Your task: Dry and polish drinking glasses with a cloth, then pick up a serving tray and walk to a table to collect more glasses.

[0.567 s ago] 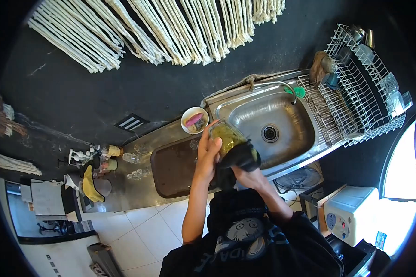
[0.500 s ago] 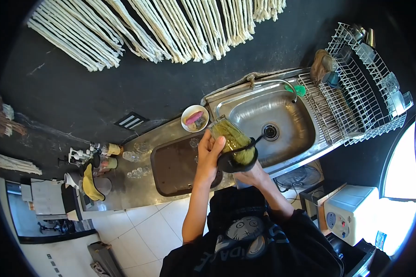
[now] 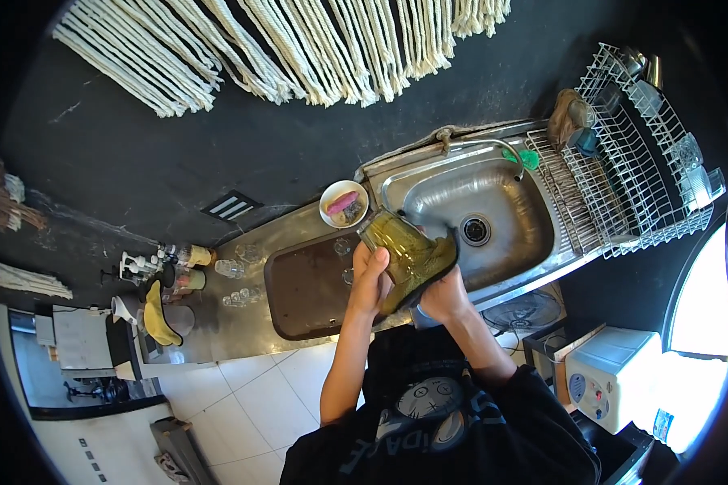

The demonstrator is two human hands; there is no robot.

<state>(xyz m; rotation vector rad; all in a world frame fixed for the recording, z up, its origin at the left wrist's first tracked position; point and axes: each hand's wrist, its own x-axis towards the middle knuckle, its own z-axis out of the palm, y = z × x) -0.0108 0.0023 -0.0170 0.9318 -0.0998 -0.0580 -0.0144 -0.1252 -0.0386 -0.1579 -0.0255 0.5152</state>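
Note:
My left hand [image 3: 370, 279] is wrapped round the side of a clear drinking glass [image 3: 367, 236], which lies tilted over the counter beside the sink. An olive-yellow cloth [image 3: 419, 257] with a dark border is stuffed into the glass, and its loose part spreads out of the mouth and hangs below. My right hand [image 3: 445, 297] is closed on the cloth at the mouth end; most of its fingers are hidden behind the fabric.
To the right is a steel sink [image 3: 534, 250] with a curved tap [image 3: 493, 143], then a white wire dish rack [image 3: 623, 186]. A bowl [image 3: 325, 220] with a pink item sits behind my hands. Left are a brown tray [image 3: 299, 283], small glasses [image 3: 241, 297] and a yellow cloth [image 3: 158, 315].
The cloth has turned and fanned out, its loose part now hanging lower between my hands. My right hand has come up from beneath it into clearer view. The glass stays in my left hand.

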